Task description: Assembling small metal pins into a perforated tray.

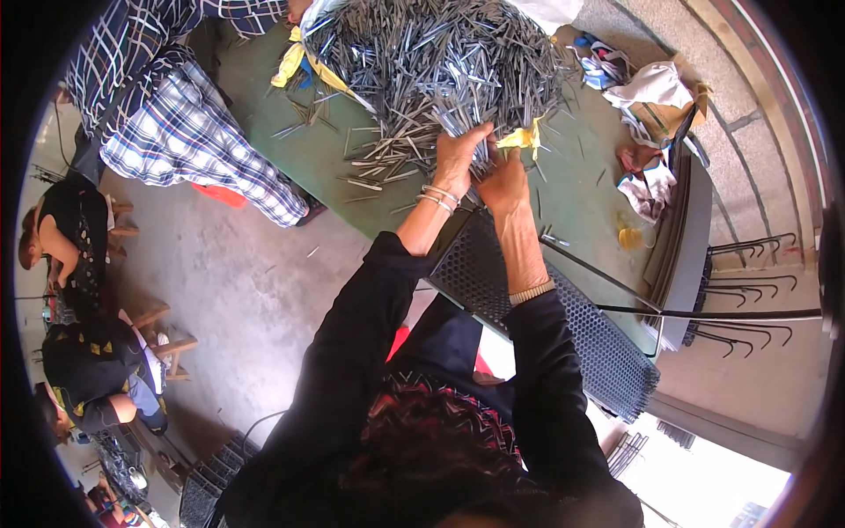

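Observation:
A big heap of slim, dark grey metal pieces [431,66] covers the far part of the green table [330,163]. At the heap's near edge, my left hand [456,163] is closed round a small bunch of these pieces, its thumb on top. Close beside it on the right, my right hand [506,185] is curled, with its fingers partly hidden; metal pieces show between the two hands. Under my right wrist lies a dark board full of round holes [572,321], reaching toward the lower right. Strips of yellow cloth [521,138] lie by the heap.
A person in checked clothes [198,132] is at the table's left side. Gloves [650,187], a box [673,114] and a small yellowish cup [630,236] sit on the right. Stacked boards [682,238] and a rack of hooked rods [748,286] stand beyond. More people [97,370] sit far left.

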The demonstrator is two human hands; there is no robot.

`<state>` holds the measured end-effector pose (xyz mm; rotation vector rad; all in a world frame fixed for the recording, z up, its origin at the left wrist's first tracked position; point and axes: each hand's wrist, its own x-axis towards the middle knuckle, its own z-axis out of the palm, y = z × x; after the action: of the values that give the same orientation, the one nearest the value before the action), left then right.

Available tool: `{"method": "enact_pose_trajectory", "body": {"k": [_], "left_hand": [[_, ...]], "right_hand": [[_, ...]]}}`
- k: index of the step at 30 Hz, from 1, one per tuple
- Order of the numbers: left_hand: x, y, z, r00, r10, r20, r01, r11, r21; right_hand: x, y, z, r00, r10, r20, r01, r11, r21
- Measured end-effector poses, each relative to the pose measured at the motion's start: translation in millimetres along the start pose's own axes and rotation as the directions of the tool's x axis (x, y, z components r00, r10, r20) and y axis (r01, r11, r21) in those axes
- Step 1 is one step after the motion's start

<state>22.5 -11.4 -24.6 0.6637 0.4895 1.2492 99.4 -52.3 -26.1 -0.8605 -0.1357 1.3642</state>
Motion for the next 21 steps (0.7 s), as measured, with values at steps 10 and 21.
{"method": "enact_pose_trajectory", "body": {"k": [10, 21], "left_hand": [[-14, 8, 12, 0.995, 0.053, -0.09, -0.056, 0.998, -0.031], [-41, -5, -40, 0.928, 0.341, 0.149, -0.336, 0.594, 0.731]], "right_hand": [[10, 17, 6, 0.984, -0.177, 0.021, 0.177, 0.984, 0.003], [-34, 27, 31, 0.693, -0.542, 0.475, 0.659, 0.208, -0.723]]}}
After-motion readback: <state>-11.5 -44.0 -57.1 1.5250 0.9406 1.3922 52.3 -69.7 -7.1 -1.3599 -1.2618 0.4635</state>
